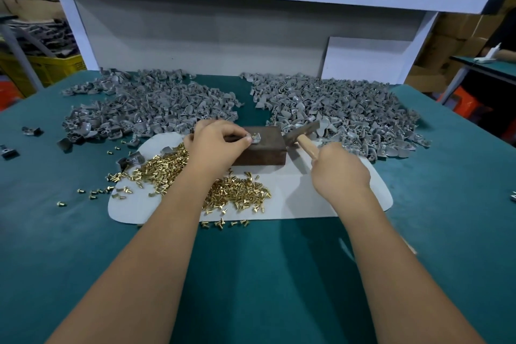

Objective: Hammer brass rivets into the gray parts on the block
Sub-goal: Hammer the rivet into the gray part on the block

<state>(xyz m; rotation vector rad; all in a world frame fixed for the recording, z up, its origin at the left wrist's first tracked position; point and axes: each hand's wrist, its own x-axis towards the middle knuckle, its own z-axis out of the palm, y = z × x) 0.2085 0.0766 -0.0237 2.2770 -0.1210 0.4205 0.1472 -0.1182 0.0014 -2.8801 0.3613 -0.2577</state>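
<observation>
Head-camera view over a green-covered workbench (69, 246): we are working left to right across the rivet station. At far left, a heap of gray parts (145, 109) is lying on the cloth, with loose brass rivets (173, 170) spilling over a white mat (307, 198) in front of it. Our left hand (215, 145) is reaching over the rivets, its fingertips (245, 140) curled and pinching one gray part (256, 139) against the top of the dark block (262, 151); a brass rivet (254, 136) is standing in that part, its head up. Just right of the block, our right hand (339, 173) is wrapping its fingers around the wooden handle of the hammer (303, 134), whose head is hovering beside the block's right edge, blurred. Farther right, a second heap of gray parts (343, 114) is spreading toward the table edge.

We are judging the gray part as small, light and rigid, likely to skid on the hard block, so gripping it low by its edges keeps fingertips clear of the blow. The rivet looks tiny and smooth, easily tipped.
</observation>
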